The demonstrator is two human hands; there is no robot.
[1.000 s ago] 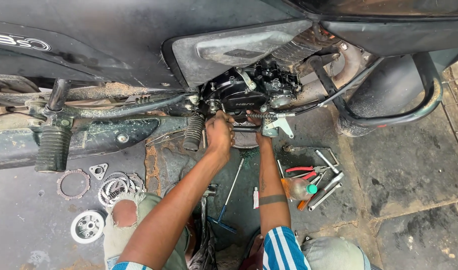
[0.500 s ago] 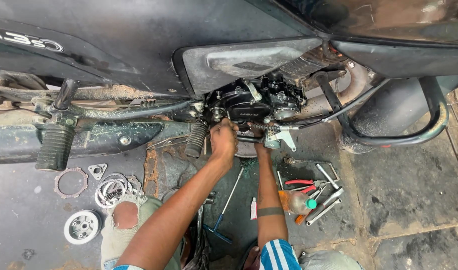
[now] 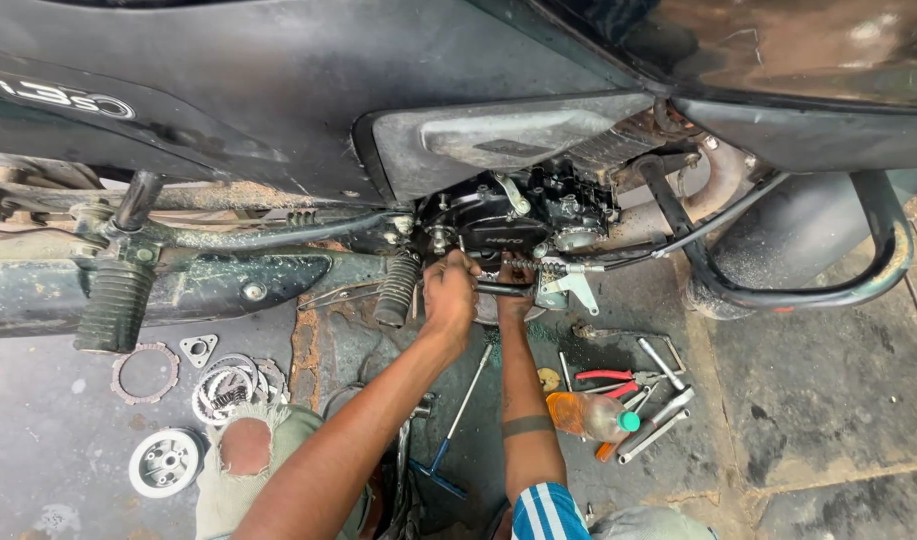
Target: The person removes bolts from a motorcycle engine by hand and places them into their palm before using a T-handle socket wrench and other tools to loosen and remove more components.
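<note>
Gripping dark tool bar [image 3: 501, 289] with both fists: left hand [image 3: 449, 293] closing round near end, right hand [image 3: 516, 292] wrapping far end, fingers curled tight. Bar lying level, just under black engine case [image 3: 514, 215] of motorcycle, beside footpeg [image 3: 399, 288].

Working, as I judge, on fastener at case bottom. Next move calling for steady turning force, both wrists locked, tool kept square.

Both forearms reaching forward, nearly straight, elbows low over knee. Loose pliers [image 3: 609, 377] lying well apart on floor.
</note>
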